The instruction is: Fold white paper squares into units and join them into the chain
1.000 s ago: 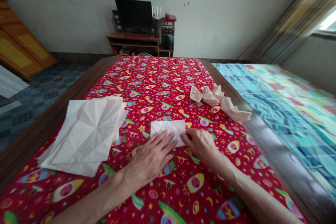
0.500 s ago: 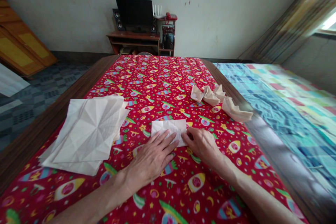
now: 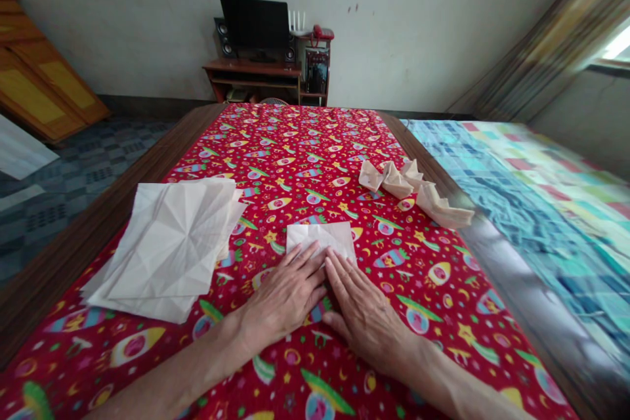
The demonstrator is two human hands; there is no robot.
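Note:
A folded white sheet of paper [image 3: 319, 232] lies flat on the red patterned cloth in front of me. My left hand [image 3: 290, 289] rests palm down over its lower left part, fingers stretched out. Beside it, my right hand [image 3: 361, 305] lies flat with its fingertips on the paper's lower right part. The fingertips of both hands almost meet near the middle, and they cover the paper's near edge. To the left is a stack of creased white paper sheets [image 3: 172, 236]. Several folded paper pieces [image 3: 398, 180] stand at the right, with a thicker folded bundle [image 3: 440, 207] closer to me.
The red cloth [image 3: 305, 138] covers a dark wooden table [image 3: 162, 144]. Along its right side is a bed with a blue checked cover [image 3: 482, 177]. At the far wall stands a desk [image 3: 251, 67] with a monitor [image 3: 254, 27] and a red telephone [image 3: 323, 33].
My right hand has gone from a pinch at the paper's right edge to lying flat on its lower part, fingers extended. The left hand stays on the paper.

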